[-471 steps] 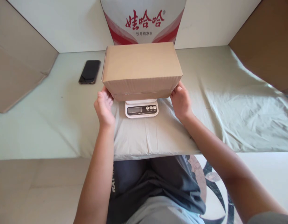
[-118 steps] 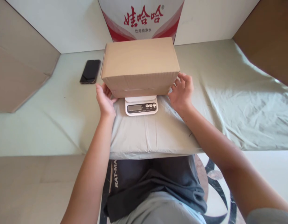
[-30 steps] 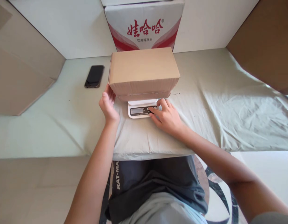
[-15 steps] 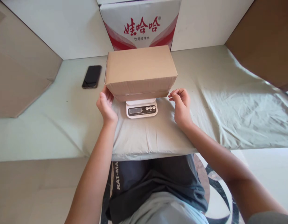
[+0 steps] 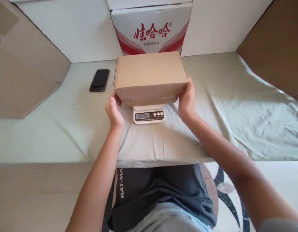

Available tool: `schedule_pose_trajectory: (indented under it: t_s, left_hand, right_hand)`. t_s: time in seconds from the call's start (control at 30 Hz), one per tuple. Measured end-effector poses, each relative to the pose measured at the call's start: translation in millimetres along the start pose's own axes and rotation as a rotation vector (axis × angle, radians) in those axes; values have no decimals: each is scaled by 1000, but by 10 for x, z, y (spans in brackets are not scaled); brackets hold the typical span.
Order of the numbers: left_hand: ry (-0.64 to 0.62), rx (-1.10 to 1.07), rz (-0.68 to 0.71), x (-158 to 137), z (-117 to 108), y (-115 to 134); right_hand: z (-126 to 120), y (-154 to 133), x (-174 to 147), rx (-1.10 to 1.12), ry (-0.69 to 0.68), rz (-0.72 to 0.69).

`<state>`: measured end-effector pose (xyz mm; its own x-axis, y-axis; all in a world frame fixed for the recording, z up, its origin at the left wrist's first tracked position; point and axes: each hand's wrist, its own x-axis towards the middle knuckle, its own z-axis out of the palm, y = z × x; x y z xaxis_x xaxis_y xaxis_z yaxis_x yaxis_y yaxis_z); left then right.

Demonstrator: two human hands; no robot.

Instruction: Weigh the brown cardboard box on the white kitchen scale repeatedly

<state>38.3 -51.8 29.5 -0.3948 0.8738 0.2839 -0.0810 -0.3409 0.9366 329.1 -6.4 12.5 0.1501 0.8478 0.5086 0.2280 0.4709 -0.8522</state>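
A brown cardboard box (image 5: 151,71) rests on a white digital kitchen scale (image 5: 149,120), whose display and buttons face me. My left hand (image 5: 114,111) is at the box's lower left corner, its fingers partly hidden behind and under the edge. On the other side, my right hand (image 5: 187,100) lies against the right end of the box, thumb near the top corner and the other fingers out of sight beneath. Between them, the two hands hold the box at both ends. The scale's plate is mostly covered by the box.
A black smartphone (image 5: 100,80) lies left of the box on the pale green cloth (image 5: 91,135). Behind stands a white and red printed carton (image 5: 151,32). Large brown cardboard panels rise at the left (image 5: 25,74) and right (image 5: 276,48).
My right hand has moved up and in, from beside the box's lower right corner to its right end. My left hand stays at the left corner. The view has shifted slightly.
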Motion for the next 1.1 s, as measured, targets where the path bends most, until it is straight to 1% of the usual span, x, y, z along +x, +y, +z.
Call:
schedule_pose_trajectory:
  t_s: [0.07, 0.13, 0.23, 0.37, 0.53, 0.63, 0.83, 0.97, 1.1]
  left_hand:
    - [13, 6, -6, -3, 1, 16]
    - [20, 6, -6, -2, -3, 18]
    - [-3, 15, 10, 5, -16, -4]
    - [-21, 29, 26, 8, -35, -27]
    - [-20, 30, 24, 0, -40, -13]
    - [-22, 37, 21, 0, -50, -23]
    - [-36, 56, 15, 18, -89, -74]
    - [-37, 42, 4, 7, -86, -72]
    - [-67, 2, -17, -53, -10, -2]
  right_hand:
    - [136, -86, -91, 59, 77, 84]
    - [221, -201, -194, 50, 69, 107]
    - [255, -349, -280, 43, 47, 103]
    - [247, -442, -293, 91, 84, 130]
    - [241, -446, -302, 82, 73, 93]
    - [215, -426, -295, 54, 53, 91]
    - [164, -403, -269, -59, -40, 41]
    - [146, -437, -237, -57, -35, 37]
    - [65, -497, -142, -100, -46, 13]
